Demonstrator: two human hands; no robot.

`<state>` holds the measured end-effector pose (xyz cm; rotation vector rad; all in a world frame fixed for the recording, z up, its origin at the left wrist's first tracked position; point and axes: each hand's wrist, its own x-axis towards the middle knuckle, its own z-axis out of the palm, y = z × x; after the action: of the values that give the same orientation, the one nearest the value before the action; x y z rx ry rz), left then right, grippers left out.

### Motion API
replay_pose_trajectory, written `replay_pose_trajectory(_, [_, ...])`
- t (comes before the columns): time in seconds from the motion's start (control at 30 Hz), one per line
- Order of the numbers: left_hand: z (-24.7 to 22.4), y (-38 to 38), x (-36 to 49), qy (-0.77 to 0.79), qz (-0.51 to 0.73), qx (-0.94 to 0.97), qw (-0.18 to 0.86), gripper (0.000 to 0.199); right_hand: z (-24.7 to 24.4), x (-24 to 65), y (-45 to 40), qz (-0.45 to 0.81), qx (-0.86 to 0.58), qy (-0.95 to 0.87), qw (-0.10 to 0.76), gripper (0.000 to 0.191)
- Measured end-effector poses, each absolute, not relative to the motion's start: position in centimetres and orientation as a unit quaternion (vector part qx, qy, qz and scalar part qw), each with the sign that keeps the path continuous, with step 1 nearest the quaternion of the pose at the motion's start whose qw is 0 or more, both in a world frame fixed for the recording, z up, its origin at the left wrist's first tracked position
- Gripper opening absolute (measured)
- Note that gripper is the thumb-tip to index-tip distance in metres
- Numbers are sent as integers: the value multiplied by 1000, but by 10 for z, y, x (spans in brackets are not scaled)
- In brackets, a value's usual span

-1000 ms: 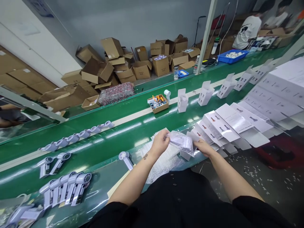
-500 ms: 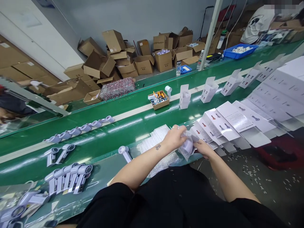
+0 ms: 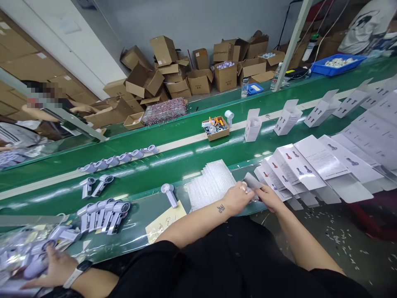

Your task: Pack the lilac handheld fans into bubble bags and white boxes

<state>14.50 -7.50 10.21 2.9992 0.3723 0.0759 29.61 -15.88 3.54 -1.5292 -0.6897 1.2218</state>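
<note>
My left hand is closed round a wrapped fan, of which only a little clear wrap and pale plastic shows at the fingers. Beside it, my right hand grips a white box, seen mostly as a greyish flap between the two hands. The hands almost touch, and the fan's lower part is hidden. Just left of them lies a pile of bubble-wrap bags. Overlapping flat white cartons start right beside my right hand. A lilac handheld fan rests near a yellow note.
Lilac fans lie in groups on the left of the green bench. Open white boxes stand along the far strip, near a small parts carton. A co-worker's hand with a white watch reaches among bagged fans at lower left.
The wrapped fan has gone down between my hands and shows less. The view has shifted left. A co-worker's hand has appeared at lower left, and another person shows at far left.
</note>
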Motion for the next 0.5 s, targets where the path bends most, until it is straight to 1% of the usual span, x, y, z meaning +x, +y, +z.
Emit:
replay_pose_trajectory(0.07, [99, -76, 142, 96, 23, 994, 57, 29, 38, 299, -157, 455, -678, -319, 481, 39])
replay_pose_trajectory(0.17, [97, -79, 131, 69, 42, 995, 51, 40, 48, 305, -152, 357, -752, -365, 416, 35])
replay_pose_trajectory(0.2, [96, -81, 127, 51, 47, 996, 56, 41, 55, 307, -149, 329, -769, -384, 392, 32])
replay_pose_trajectory(0.27, [97, -81, 119, 48, 77, 991, 98, 36, 73, 316, -138, 282, -784, -430, 348, 26])
replay_pose_trajectory(0.37, [99, -70, 108, 146, 146, 963, 171, 26, 109, 340, -105, 216, -782, -506, 293, 22])
replay_pose_trajectory(0.5, [98, -38, 74, 355, 201, 895, 183, 23, 144, 390, -16, 191, -754, -555, 294, 17])
